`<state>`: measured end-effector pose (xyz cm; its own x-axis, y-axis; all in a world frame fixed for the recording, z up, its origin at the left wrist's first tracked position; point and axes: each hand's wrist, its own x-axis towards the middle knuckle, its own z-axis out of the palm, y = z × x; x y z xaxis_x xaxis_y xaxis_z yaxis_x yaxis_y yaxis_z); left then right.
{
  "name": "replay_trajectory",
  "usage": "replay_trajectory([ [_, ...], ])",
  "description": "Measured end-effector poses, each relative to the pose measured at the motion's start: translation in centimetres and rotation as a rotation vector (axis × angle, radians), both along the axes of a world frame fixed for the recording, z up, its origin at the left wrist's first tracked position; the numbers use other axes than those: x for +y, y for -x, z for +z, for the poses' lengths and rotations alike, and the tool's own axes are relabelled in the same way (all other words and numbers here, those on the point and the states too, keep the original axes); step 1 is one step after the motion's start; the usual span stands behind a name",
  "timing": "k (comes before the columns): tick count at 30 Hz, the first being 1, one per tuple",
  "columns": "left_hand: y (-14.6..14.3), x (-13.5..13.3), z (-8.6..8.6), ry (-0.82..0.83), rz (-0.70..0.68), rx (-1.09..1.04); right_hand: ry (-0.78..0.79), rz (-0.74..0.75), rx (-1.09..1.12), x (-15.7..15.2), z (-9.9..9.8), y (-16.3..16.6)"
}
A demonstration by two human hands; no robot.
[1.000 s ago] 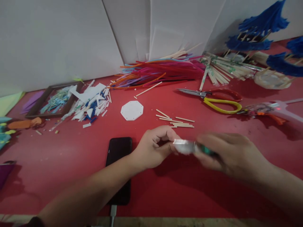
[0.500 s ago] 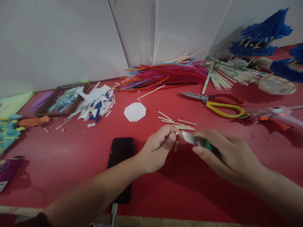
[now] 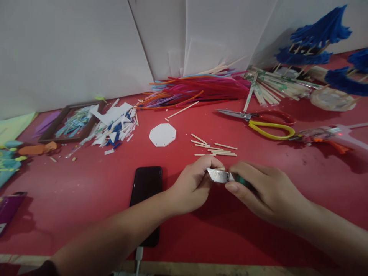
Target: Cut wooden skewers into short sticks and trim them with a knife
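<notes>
My right hand is closed round the green handle of a utility knife, its blade pointing left. The blade lies across the fingertips of my left hand. That hand is pinched on a small wooden stick; only a pale bit of it shows, and the blade and fingers hide the rest. Just beyond my hands, several short wooden sticks lie loose on the red table. Farther left sits a white octagonal disc with small holes near its edge.
A black phone with a cable lies beside my left forearm. Scissors and a glue gun rest at right. Pipe cleaners and wrapped chopsticks are piled at the back. Scraps and a brown frame lie left.
The knife blade has moved left, from beside my left fingertips to over them. My left fingers have curled, and the stick's pale tip is now mostly covered. The view has shifted slightly.
</notes>
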<state>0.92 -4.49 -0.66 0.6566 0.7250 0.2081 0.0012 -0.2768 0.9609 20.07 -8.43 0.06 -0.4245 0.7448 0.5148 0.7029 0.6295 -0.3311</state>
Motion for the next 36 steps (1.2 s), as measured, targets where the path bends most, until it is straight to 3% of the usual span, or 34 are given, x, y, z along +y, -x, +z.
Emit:
replay_trajectory([
  [36,-0.13,-0.27,-0.13,0.009,-0.003,-0.013,0.055,0.012,0.006,-0.02,0.27,-0.05],
])
